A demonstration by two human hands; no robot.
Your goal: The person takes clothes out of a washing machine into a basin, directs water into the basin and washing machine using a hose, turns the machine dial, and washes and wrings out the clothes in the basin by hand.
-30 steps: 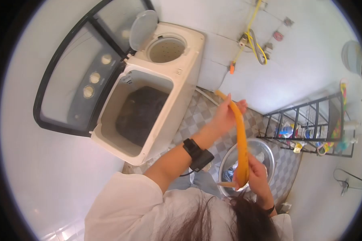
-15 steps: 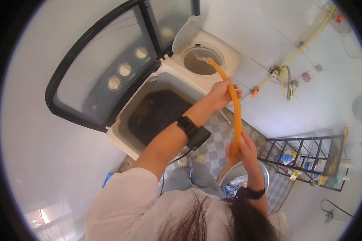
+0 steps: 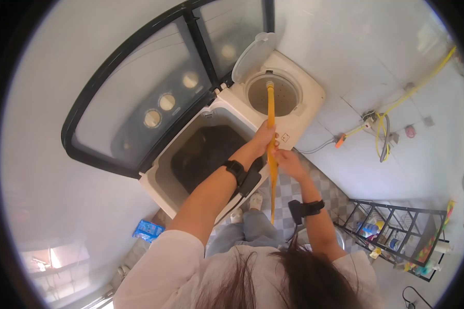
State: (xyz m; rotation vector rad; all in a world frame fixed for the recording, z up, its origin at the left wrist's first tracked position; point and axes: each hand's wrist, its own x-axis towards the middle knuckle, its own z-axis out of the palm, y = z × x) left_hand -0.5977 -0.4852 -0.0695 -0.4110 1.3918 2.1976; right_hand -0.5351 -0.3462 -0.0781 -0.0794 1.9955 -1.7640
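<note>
A yellow-orange hose [image 3: 271,110] reaches up over the small round spin tub [image 3: 285,100] of the washing machine [image 3: 305,110], its upper end above the opening. My left hand [image 3: 265,138] is wrapped round the hose near the tub's front edge. Just below it, my right hand [image 3: 288,162] closes on the same hose, the two hands almost touching. The hose's lower part hangs down between my arms. To the left, the large wash tub [image 3: 165,177] stands open with dark contents, partly hidden by my left forearm.
The raised clear lid [image 3: 134,87] leans behind the machine. A black wire rack [image 3: 397,229] with bottles stands at the right. Yellow tubing [image 3: 423,77] and cables hang on the wall. A blue packet [image 3: 148,230] lies at lower left, on the floor side.
The hose has swung over to the spin tub and now hangs straighter. My right hand has moved up the hose, close to my left hand. The view has shifted, and water no longer shows at the hose's end.
</note>
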